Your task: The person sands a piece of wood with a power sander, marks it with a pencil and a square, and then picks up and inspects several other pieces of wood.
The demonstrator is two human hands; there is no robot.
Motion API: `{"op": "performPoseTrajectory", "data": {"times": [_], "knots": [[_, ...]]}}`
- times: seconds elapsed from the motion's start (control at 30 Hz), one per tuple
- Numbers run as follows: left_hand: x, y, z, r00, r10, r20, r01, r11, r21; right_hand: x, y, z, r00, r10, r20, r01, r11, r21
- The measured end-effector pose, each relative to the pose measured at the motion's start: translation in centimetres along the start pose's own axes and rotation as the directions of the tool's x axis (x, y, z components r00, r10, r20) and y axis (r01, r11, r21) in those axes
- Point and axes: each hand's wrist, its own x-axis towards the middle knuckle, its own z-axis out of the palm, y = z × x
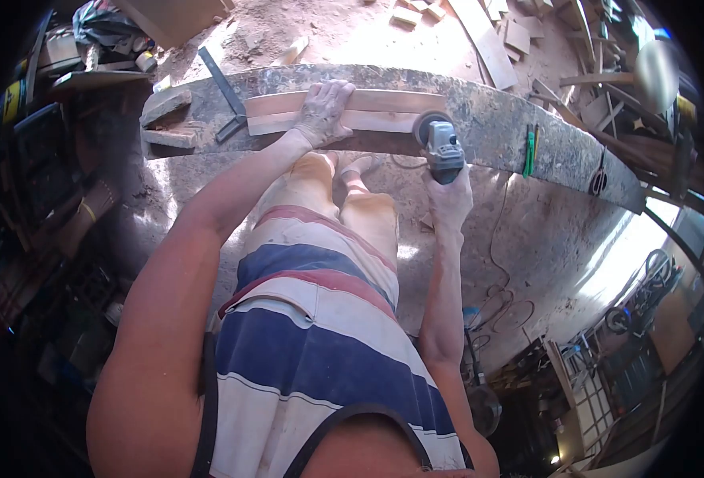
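Two pale wooden strips (396,102) lie side by side along the plank bench, their long edges together. My left hand (324,113) grips them from above near the middle, fingers across the far strip and thumb toward the near edge. In my right hand (450,197) is a grey angle grinder (445,153), the fingers wrapped round its body. Its round disc (429,124) overlaps the right end of the strips in this view.
The worn bench (487,119) carries a try square (224,88) and wood offcuts (169,137) on the left. Toward its right lie a green-handled tool (529,151) and scissors (598,182). A cord (495,255) trails over the floor; scrap wood (487,40) lies beyond the bench.
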Motion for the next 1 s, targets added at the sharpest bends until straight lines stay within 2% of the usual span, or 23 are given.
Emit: {"op": "performPoseTrajectory", "data": {"times": [0.03, 0.17, 0.23, 0.33, 0.4, 0.47, 0.57, 0.63, 0.67, 0.77, 0.93, 1.0], "knots": [[0.0, -0.1, 0.1, 1.0, 0.009, -0.009, -0.009, 1.0, 0.017, -0.1, -0.3, -0.1, 1.0, -0.01, -0.008, 0.01, 1.0, 0.003], [0.0, -0.1, -0.2, 1.0, -0.017, 0.018, 0.018, 0.998, -0.061, 0.5, -0.1, -1.1, 0.99, 0.128, -0.052, -0.132, 0.986, -0.1], [-0.1, 0.0, -0.2, 0.999, -0.024, 0.039, 0.026, 0.998, -0.064, 0.3, -0.8, -1.4, 0.994, 0.096, -0.048, -0.1, 0.992, -0.073], [-0.6, -0.3, -1.3, 0.999, 0.042, -0.005, -0.041, 0.998, 0.045, 0.4, -2.6, -1.4, 1.0, 0.02, -0.016, -0.02, 0.999, -0.027], [-1.9, -1.3, -2.9, 0.999, -0.049, 0.007, 0.048, 0.995, 0.086, 0.5, -3.6, -0.7, 0.999, -0.049, 0.01, 0.05, 0.998, -0.033], [-3.8, -3.1, -3.8, 0.992, -0.118, 0.034, 0.111, 0.981, 0.16, 0.5, -4.9, 0.0, 0.992, -0.115, 0.046, 0.118, 0.992, -0.053], [-4.3, -4.7, -3.9, 0.991, -0.06, 0.12, 0.048, 0.994, 0.103, 0.3, -6.7, 1.4, 0.974, -0.21, 0.081, 0.22, 0.966, -0.136], [-4.6, -4.9, -3.5, 0.993, -0.046, 0.104, 0.033, 0.993, 0.117, -0.4, -8.3, 1.7, 0.957, -0.255, 0.141, 0.28, 0.938, -0.202], [-4.6, -5.1, -3.5, 0.995, -0.034, 0.095, 0.022, 0.992, 0.127, -0.8, -8.0, 2.5, 0.915, -0.393, 0.096, 0.404, 0.886, -0.227], [-4.6, -5.1, -3.8, 0.99, -0.015, 0.141, -0.012, 0.982, 0.188, -1.5, -9.0, 2.7, 0.898, -0.411, 0.161, 0.44, 0.851, -0.286], [-4.8, -5.1, -3.8, 0.983, -0.033, 0.182, -0.006, 0.978, 0.21, -2.1, -9.2, 1.2, 0.94, -0.309, 0.145, 0.34, 0.879, -0.334], [-4.7, -5.0, -3.7, 0.981, -0.031, 0.19, -0.012, 0.975, 0.223, -2.6, -10.1, 1.4, 0.936, -0.316, 0.155, 0.35, 0.875, -0.335]]}}
